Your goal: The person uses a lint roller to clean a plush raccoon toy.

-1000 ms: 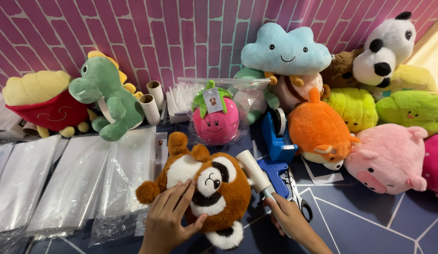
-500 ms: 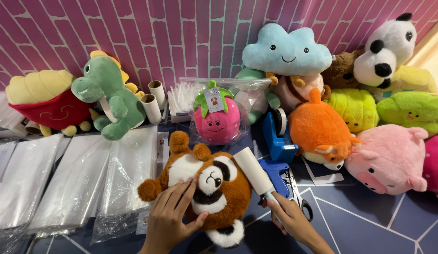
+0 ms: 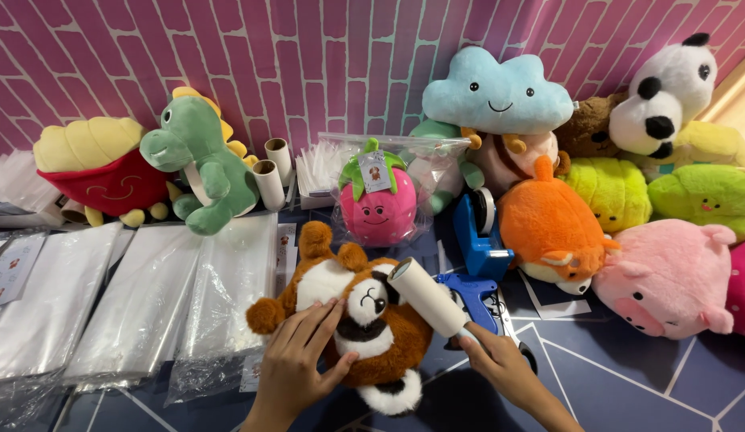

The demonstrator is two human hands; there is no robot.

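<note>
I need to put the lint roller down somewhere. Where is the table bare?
Bare blue table lies front right, bordered by the right hand, the orange plush and the pink pig plush. The left is covered by clear bags; the back row is packed with plush toys.

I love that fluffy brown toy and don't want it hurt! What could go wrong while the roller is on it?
1. The white lint roller in the right hand sits by the brown and white plush red panda's face, so its sticky sheet might tug the fur.
2. Only the left hand steadies the toy, so it could slide.
3. The blue tape dispenser lies close behind and might get bumped.
</note>
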